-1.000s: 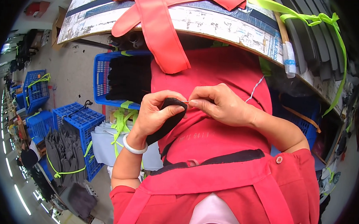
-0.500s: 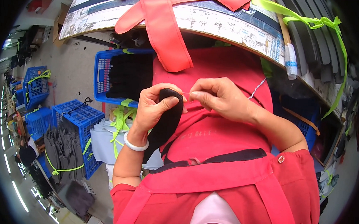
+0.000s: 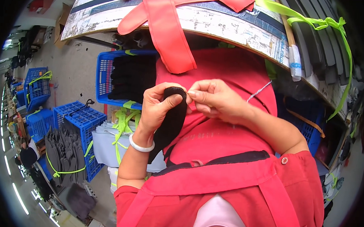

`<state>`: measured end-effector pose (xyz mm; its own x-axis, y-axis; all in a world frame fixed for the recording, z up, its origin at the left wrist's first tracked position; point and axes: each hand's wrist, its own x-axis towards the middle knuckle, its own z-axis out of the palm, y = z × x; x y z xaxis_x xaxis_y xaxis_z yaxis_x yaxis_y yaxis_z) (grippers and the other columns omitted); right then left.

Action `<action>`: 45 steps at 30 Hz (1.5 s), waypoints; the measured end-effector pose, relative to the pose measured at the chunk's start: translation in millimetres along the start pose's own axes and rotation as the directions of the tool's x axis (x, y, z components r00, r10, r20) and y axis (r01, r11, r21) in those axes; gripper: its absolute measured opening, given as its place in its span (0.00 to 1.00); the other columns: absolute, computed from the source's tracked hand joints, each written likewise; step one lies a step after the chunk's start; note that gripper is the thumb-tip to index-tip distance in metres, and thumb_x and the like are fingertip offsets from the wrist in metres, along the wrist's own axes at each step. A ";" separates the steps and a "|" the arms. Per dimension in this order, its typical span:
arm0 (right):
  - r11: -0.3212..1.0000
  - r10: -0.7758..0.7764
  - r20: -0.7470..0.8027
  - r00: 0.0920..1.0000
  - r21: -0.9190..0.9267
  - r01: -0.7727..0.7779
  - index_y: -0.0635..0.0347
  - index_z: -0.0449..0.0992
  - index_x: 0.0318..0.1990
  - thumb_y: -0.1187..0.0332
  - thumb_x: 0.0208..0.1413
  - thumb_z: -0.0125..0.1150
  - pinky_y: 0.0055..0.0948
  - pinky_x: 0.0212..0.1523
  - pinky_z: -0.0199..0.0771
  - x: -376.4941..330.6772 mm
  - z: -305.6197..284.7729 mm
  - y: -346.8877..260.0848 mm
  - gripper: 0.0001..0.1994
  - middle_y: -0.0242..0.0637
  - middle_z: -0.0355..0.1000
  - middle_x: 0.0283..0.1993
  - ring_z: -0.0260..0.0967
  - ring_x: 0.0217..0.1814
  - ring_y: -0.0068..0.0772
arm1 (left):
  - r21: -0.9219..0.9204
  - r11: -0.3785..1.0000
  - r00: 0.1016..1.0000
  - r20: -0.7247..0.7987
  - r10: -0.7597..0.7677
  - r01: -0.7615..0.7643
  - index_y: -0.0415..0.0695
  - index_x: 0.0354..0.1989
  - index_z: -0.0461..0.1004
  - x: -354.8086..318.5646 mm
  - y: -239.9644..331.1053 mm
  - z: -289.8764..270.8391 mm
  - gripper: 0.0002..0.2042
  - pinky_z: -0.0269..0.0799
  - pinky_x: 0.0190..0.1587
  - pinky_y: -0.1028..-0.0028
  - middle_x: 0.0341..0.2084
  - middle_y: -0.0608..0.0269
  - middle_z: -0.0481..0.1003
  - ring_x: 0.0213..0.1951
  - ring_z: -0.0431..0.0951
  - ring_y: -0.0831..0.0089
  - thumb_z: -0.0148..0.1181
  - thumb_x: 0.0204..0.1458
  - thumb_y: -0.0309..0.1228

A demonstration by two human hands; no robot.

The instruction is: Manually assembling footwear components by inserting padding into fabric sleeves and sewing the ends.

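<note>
My left hand (image 3: 159, 105) is closed on a long black fabric piece (image 3: 171, 119) with a rounded upper end, the thumb pressed on its face. A white bangle (image 3: 141, 144) circles that wrist. My right hand (image 3: 216, 99) meets the edge of the black piece, thumb and forefinger pinched together. What lies in the pinch is too small to make out. Both hands are above the red apron (image 3: 238, 136) over my lap. A pale twisted cord (image 3: 258, 91) shows beyond my right wrist.
A worn white tabletop (image 3: 218, 28) carries red strips (image 3: 169, 36), one hanging over its edge. Grey sheets (image 3: 315, 46) tied with a green ribbon (image 3: 322, 22) stand at the right. Left are a blue crate (image 3: 103, 79) with black pieces, another blue crate (image 3: 92, 150) and a grey bundle (image 3: 64, 153).
My right hand has moved slightly left and its fingertips now meet the black piece's edge. Earlier a gap with a thin reddish strand lay between them. My left hand keeps its grip.
</note>
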<state>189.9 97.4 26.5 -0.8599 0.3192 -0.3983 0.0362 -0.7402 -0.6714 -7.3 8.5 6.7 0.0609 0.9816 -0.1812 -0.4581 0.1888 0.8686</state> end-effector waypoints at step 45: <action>0.472 -0.718 -0.176 0.674 -0.834 0.286 0.63 0.77 0.49 0.61 0.64 0.55 0.23 0.42 0.69 88.0 -79.2 -118.5 0.15 0.29 0.74 0.38 0.68 0.38 0.20 | 0.490 0.677 0.829 -0.215 -0.516 0.549 0.33 0.41 0.78 -42.0 26.3 -82.8 0.15 0.74 0.40 0.75 0.31 0.61 0.80 0.33 0.77 0.79 0.69 0.45 0.26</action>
<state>150.2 260.1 21.5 -0.5160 0.8503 0.1036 0.1960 0.2349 -0.9521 -95.3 -30.2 -1.0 0.0961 0.7098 -0.6978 0.1576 0.6814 0.7148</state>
